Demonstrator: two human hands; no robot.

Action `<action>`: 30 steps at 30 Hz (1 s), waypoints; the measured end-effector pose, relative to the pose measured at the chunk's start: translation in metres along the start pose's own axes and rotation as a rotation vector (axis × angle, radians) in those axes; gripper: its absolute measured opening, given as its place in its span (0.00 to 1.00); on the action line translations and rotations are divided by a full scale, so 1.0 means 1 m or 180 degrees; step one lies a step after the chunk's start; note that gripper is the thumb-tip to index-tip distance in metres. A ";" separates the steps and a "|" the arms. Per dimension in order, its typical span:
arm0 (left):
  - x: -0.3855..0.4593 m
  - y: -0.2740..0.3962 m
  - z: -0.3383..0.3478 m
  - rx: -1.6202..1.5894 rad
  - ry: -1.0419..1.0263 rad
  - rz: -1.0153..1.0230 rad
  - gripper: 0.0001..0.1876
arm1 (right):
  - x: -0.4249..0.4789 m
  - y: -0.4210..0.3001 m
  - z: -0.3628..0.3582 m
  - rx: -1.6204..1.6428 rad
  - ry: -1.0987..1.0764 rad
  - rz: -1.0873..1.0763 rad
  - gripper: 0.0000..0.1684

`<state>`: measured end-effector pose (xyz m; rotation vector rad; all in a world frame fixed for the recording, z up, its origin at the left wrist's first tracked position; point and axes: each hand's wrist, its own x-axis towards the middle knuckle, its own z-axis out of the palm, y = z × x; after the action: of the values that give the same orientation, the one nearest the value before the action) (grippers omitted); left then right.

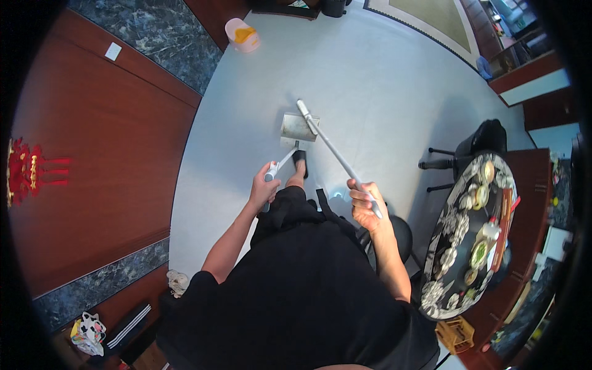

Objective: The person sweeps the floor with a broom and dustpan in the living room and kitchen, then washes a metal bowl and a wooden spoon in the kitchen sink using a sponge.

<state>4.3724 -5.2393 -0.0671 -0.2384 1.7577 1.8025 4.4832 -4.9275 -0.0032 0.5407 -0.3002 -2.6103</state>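
Note:
My left hand (264, 185) is closed round the upper end of a dustpan's handle. The dustpan (296, 126), a light, worn pan, lies on the pale floor just ahead of my foot in a black slipper (300, 159). In my right hand (366, 203) is the pale pole of a broom (337, 155), held close to its top end. The pole slants forward and left, and its head rests over the right part of the dustpan. The broom's bristles cannot be made out.
On the right, an oval table (432, 259) holds several dishes, with a black chair (481, 138) at its far end and a stool (400, 238) beside me. A pink potty (247, 42) stands ahead by the wall. A large reddish-brown door (115, 152) is on the left; a rug (430, 18) lies ahead right.

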 end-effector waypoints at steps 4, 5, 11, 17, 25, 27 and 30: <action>0.126 0.044 0.012 0.0419 -0.0105 0.0179 0.35 | 0.038 -0.077 0.026 0.0457 -0.0429 -0.0359 0.14; 0.158 0.052 0.017 0.0581 -0.0062 0.0280 0.35 | 0.049 -0.097 0.033 0.0544 -0.0493 -0.0469 0.14; 0.329 0.164 0.052 0.1357 0.0014 0.0497 0.34 | 0.113 -0.218 0.116 0.0734 -0.0765 -0.0997 0.18; 0.481 0.267 0.099 0.2019 -0.0217 0.1001 0.33 | 0.145 -0.339 0.157 0.0241 0.0033 -0.2063 0.28; 0.650 0.397 0.180 0.3319 0.0147 0.1047 0.22 | 0.231 -0.536 0.191 0.0367 0.0717 -0.1703 0.12; 0.686 0.421 0.198 0.3219 0.0319 0.1157 0.21 | 0.256 -0.597 0.198 0.0370 0.0917 -0.1515 0.07; 0.725 0.454 0.212 0.3092 0.0517 0.1228 0.21 | 0.294 -0.694 0.222 0.0172 0.1182 -0.1283 0.13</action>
<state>3.6099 -4.7986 -0.0390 0.3827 2.7001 0.9558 3.8790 -4.4355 -0.1039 1.1925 -0.1510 -2.8045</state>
